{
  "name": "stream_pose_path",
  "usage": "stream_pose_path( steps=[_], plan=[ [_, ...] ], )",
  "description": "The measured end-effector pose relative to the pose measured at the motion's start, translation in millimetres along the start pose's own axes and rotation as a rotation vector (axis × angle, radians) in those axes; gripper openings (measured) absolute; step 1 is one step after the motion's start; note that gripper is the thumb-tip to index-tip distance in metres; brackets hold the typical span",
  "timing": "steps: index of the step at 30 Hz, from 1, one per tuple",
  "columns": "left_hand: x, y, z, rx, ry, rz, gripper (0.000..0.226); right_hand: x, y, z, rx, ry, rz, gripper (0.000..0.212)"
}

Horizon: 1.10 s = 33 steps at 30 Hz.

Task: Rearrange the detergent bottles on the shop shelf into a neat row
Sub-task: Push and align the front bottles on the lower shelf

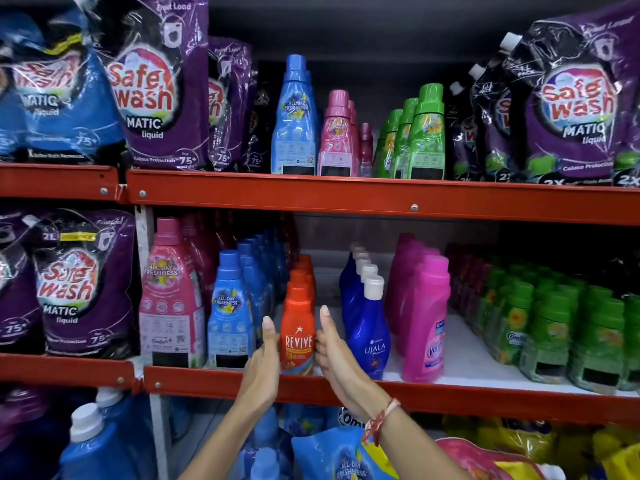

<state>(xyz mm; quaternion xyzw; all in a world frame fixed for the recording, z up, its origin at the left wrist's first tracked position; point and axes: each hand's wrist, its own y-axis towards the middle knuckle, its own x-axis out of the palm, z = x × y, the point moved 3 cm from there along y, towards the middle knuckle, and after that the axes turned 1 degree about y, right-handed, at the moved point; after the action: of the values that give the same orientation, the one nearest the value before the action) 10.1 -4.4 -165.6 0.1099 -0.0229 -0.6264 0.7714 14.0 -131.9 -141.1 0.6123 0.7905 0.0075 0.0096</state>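
An orange Revive bottle (pixel 297 332) stands at the front of the middle shelf (pixel 346 388), heading a row of orange bottles (pixel 302 271) that runs back. My left hand (pixel 263 355) presses flat against its left side. My right hand (pixel 329 344) touches its right side, thumb up and fingers curled. Together the hands clasp the bottle. Light blue bottles (pixel 230 313) stand just left of it. Dark blue Ujala bottles (pixel 367 327) with white caps line up on its right, then pink bottles (pixel 424 323).
A tall pink bottle (pixel 171 296) and purple Safewash pouches (pixel 79 282) fill the left. Green bottles (pixel 554 327) crowd the right. The upper shelf (pixel 346 194) holds blue, pink and green bottles and more pouches. Blue jugs (pixel 90 445) and pouches sit below.
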Motion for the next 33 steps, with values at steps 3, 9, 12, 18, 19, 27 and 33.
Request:
stream_pose_path(
  steps=[3, 9, 12, 18, 19, 27, 33],
  plan=[
    [-3.5, -2.1, 1.7, 0.002, 0.026, -0.003, 0.079, 3.2, 0.7, 0.0, 0.004, -0.028, 0.02, 0.076],
    [-5.8, -9.9, 3.6, 0.061, 0.105, 0.019, 0.091, 5.2, -0.5, 2.3, 0.001, -0.108, 0.046, 0.08],
    [-6.3, -21.5, 13.8, 0.234, 0.151, 0.27, 0.072, -0.3, -6.9, 1.9, -0.123, -0.109, 0.145, 0.061],
    [24.1, -39.9, 31.9, 0.359, 0.089, 0.226, 0.06, -34.1, -36.5, -19.2, -0.509, 0.033, 0.616, 0.026],
    [32.6, -40.2, 30.8, 0.317, 0.044, 0.151, 0.065, -39.8, -39.5, -20.9, -0.53, 0.004, 0.66, 0.024],
    [85.5, -35.1, 19.8, -0.061, -0.056, -0.292, 0.132, -71.5, -25.2, 0.2, -0.158, -0.318, 0.588, 0.06],
    [92.3, -36.0, 27.9, -0.092, -0.036, -0.285, 0.135, -83.7, -22.6, 8.0, -0.074, -0.11, 0.504, 0.066]
  ],
)
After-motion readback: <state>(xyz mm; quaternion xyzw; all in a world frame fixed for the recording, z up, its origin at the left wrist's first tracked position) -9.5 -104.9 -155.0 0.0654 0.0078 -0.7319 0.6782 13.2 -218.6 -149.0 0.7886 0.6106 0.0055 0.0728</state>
